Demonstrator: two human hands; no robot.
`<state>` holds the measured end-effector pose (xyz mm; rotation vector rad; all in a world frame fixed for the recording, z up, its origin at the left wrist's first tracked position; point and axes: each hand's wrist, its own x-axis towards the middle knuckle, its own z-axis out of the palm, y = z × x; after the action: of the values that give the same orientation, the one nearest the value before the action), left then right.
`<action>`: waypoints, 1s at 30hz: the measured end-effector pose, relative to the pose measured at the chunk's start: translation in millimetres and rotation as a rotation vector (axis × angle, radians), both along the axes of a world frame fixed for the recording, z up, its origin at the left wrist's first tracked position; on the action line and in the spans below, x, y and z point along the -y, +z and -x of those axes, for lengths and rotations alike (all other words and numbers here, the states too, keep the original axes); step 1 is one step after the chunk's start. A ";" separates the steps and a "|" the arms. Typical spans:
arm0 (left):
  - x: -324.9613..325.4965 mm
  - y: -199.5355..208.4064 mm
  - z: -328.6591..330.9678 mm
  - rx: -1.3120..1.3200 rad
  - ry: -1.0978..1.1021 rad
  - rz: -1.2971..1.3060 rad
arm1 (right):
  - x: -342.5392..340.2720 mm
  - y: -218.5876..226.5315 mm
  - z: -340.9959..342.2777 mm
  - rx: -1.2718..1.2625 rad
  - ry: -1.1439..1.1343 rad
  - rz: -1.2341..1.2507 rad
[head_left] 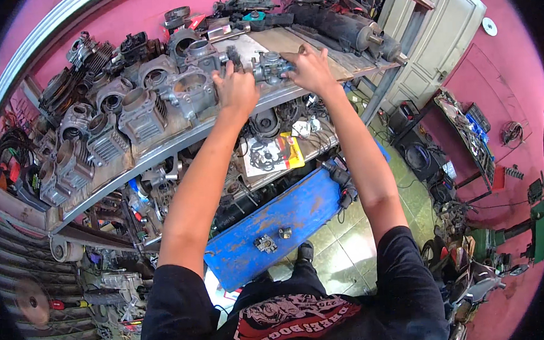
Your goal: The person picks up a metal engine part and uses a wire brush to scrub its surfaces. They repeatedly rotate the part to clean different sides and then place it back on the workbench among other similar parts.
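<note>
Silver-grey metal is the centre of attention here: a compact carburettor-like part [271, 68] sits between the two hands over the front edge of the long, steel-edged wooden workshop shelf [339, 70], right of the crowded row. The right hand [311, 70] has its fingers bent around the part's right end, gripping it by the look of things. The left hand [236, 90] curls at the opposite end, thumb side close against the metal, but whether those fingers grip it or merely steady it, I cannot tell. And how far along are we? The part is up at shelf level, so that much looks done; letting go appears to be left, since both hands are on or right beside it, and whether the shelf bears its weight is hidden. To the left, the grey metal engine cylinder with a round bore [192, 87] stands just beside the left hand. Down near the body, on the scuffed blue metal bench [308, 205], a small silver block-shaped part [265, 243] and a little brass-coloured piece [285, 233] lie untouched, apart from the handling above.
</note>
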<state>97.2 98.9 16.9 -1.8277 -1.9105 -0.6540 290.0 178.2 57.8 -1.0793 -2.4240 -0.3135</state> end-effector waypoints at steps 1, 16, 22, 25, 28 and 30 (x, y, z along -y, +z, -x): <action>6.1 -0.6 -4.0 -0.022 0.018 0.011 | 5.5 -0.9 1.9 0.041 -0.051 -0.054; 13.0 -13.9 0.0 -0.053 0.023 -0.132 | 73.9 -64.6 38.2 -0.348 0.064 -0.423; 15.8 -7.1 5.4 -0.020 0.023 -0.215 | 76.4 -75.0 54.7 -0.315 0.042 -0.342; 18.7 -4.1 2.5 0.016 0.033 -0.235 | 76.5 -78.4 63.6 -0.302 0.033 -0.345; 25.4 -6.8 1.1 0.056 0.046 -0.285 | 76.8 -82.0 71.8 -0.316 0.008 -0.293; 28.8 -10.8 1.8 0.103 0.052 -0.340 | 76.3 -84.3 76.4 -0.340 0.006 -0.295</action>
<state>95.3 70.1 6.1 -1.5530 -1.7721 -1.0037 213.5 101.8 -26.5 -0.9105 -2.0062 -0.4313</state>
